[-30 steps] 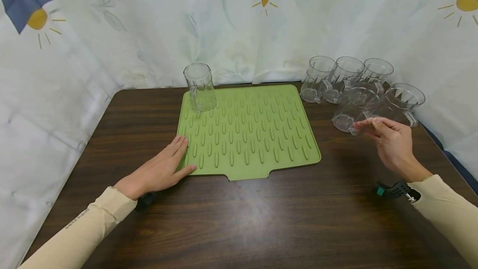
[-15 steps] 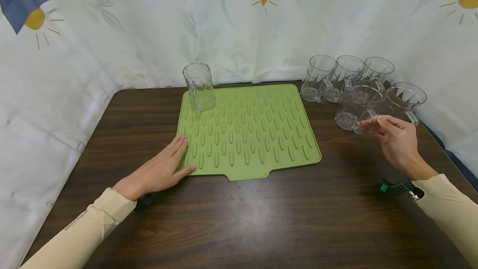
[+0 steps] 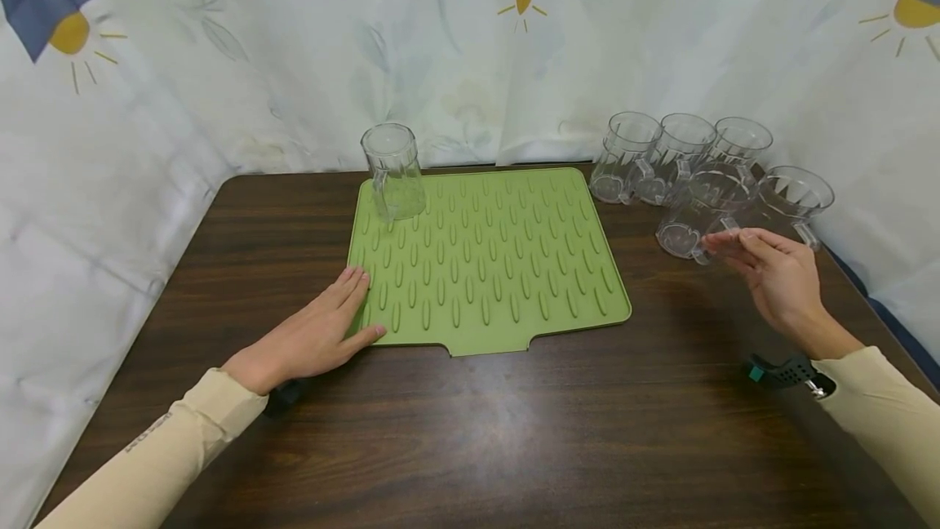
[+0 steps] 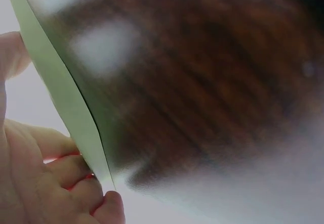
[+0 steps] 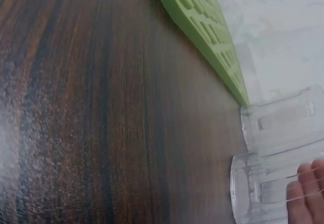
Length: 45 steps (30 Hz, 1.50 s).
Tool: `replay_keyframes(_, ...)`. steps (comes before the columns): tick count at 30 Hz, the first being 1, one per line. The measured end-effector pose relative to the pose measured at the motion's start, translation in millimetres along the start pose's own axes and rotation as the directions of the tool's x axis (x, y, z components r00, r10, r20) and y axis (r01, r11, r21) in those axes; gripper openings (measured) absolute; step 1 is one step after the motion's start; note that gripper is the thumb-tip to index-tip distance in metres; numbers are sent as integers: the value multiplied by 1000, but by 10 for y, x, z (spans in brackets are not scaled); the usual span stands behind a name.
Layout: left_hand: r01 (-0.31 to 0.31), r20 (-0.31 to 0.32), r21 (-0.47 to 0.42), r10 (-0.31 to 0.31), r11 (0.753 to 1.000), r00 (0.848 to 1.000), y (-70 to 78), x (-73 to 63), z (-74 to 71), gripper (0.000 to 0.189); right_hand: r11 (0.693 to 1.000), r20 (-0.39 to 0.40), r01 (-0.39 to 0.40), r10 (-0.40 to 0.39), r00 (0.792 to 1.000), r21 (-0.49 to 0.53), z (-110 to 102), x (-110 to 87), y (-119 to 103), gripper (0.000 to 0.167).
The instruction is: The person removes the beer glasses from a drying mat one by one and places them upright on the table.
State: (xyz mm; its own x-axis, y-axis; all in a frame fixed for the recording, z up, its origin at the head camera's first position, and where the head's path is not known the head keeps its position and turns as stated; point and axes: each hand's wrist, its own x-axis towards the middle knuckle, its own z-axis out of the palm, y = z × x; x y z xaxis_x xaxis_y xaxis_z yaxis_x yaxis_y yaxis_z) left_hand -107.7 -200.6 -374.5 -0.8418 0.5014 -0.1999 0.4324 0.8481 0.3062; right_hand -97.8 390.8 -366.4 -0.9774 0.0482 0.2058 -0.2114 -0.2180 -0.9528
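My left hand lies spread over the left edge of a green ribbed mat, fingers straight, thumb at the mat's front corner. In the left wrist view, its fingers rest along the smooth edge of the mat. My right hand grips the handle of a clear glass mug, which stands upright on the table. The right wrist view catches only its fingertips beside the mug; its thumb is out of that view. Another glass mug stands upright on the mat's back left corner.
Behind the gripped mug, three more glass mugs stand in a row, the leftmost mug close to the mat's right edge. Another mug stands to its right, near the table edge. A white patterned curtain hangs behind the dark wooden table.
My right hand and the mug it grips have shifted slightly right since a second ago, and barely moved over the last half second. My left hand and the mat keep their places.
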Motion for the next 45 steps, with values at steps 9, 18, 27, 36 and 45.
replay_keyframes(9,-2,13,-2,2,1000,1000,-11,-5,-4,92,997,-106,32,-39,994,-73,41,-68,-72,26)
replay_keyframes(18,-6,17,-7,6,1000,1000,-2,-8,-4,92,945,-249,93,-177,952,-313,53,-81,-120,24)
replay_keyframes(27,-16,19,9,15,1000,1000,-1,-9,-2,89,887,-275,189,-323,905,-422,174,-5,-251,29)
replay_keyframes(36,-13,35,23,12,1000,999,17,-24,-15,87,844,-251,393,-496,831,-366,363,154,-393,27)
replay_keyframes(45,-15,43,57,13,998,999,46,-28,-19,84,797,-161,553,-595,787,-242,605,321,-440,28)
